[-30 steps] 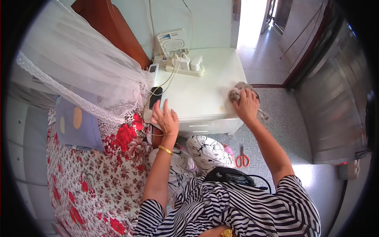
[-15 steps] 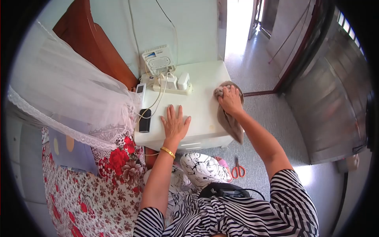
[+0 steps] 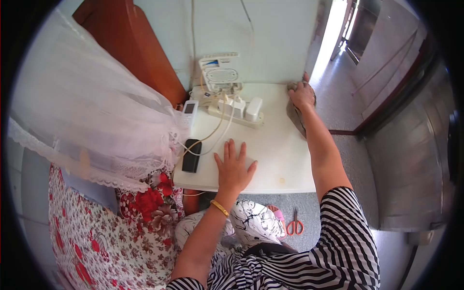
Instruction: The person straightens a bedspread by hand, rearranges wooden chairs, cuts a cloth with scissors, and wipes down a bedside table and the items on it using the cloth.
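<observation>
A white cabinet (image 3: 270, 164) stands in front of me. My left hand (image 3: 234, 169) lies flat on its top with the fingers spread, nothing in it. At the far right corner of the top, my right hand (image 3: 303, 94) is closed on a brownish-grey cloth (image 3: 296, 116), part of which trails toward me along the right edge. Left of my left hand rests a black, flat, oblong object (image 3: 192, 155), with a thin cable crossing it. Behind it is a white remote control (image 3: 190, 113) with a dark screen.
A power strip (image 3: 227, 116) with white plugs (image 3: 253, 109) and a white router-like box (image 3: 220, 72) sit at the back. Left is a bed with a floral sheet (image 3: 111, 241) and white netting (image 3: 106, 106). Red-handled scissors (image 3: 295, 227) lie on the floor.
My right hand has pushed the cloth away from me along the right side to the far corner. My left hand stays flat on the top. The camera view has shifted.
</observation>
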